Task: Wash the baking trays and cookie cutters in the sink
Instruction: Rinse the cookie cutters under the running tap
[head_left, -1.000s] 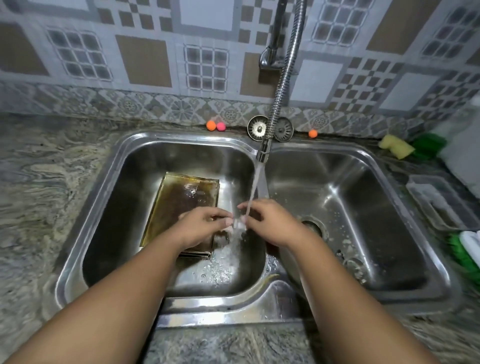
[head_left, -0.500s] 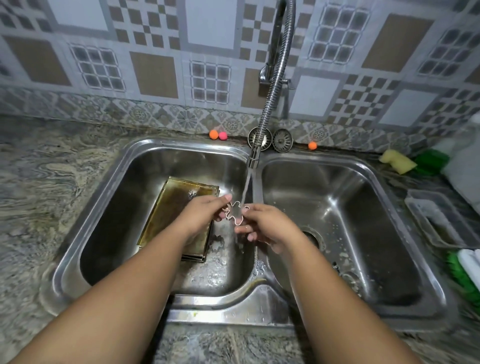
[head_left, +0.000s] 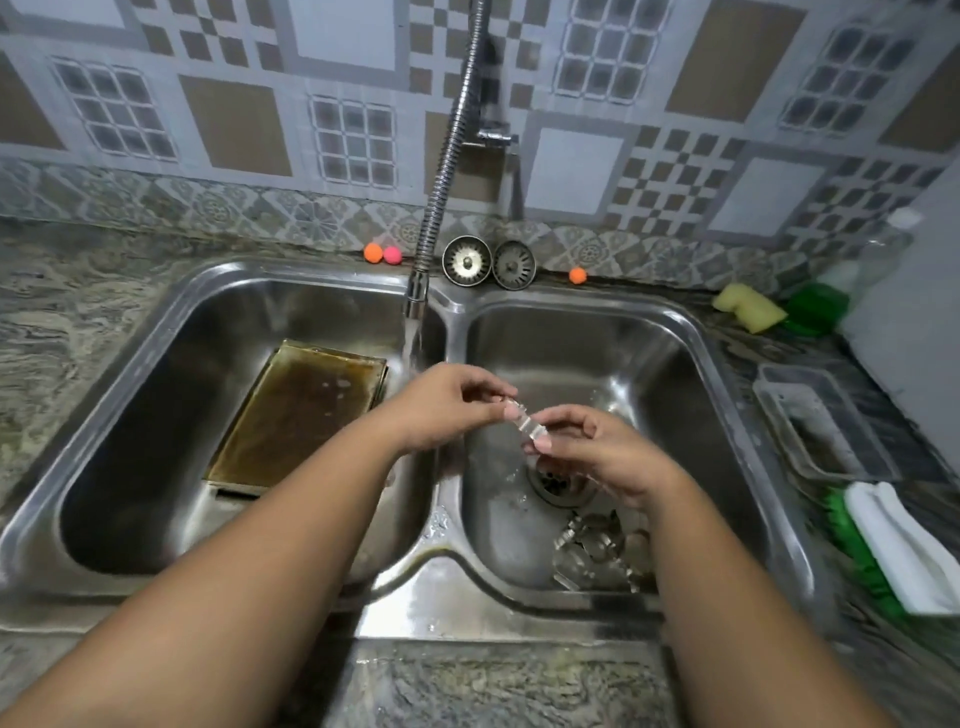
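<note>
The left hand (head_left: 447, 410) and right hand (head_left: 597, 452) each pinched one end of a small shiny metal cookie cutter (head_left: 524, 423) over the right basin of the stainless steel double sink (head_left: 431, 597), above its drain. A stained brown rectangular baking tray (head_left: 301, 410) lay in the left basin. More metal cutters (head_left: 592, 545) lay heaped near the right basin's front edge.

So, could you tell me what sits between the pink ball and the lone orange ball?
Two sink strainers and the faucet hose, seen in the head view.

A home kitchen: double steel sink (head_left: 696, 332), patterned wall tiles (head_left: 234, 124), granite counter (head_left: 57, 306), sponge (head_left: 750, 307).
</note>
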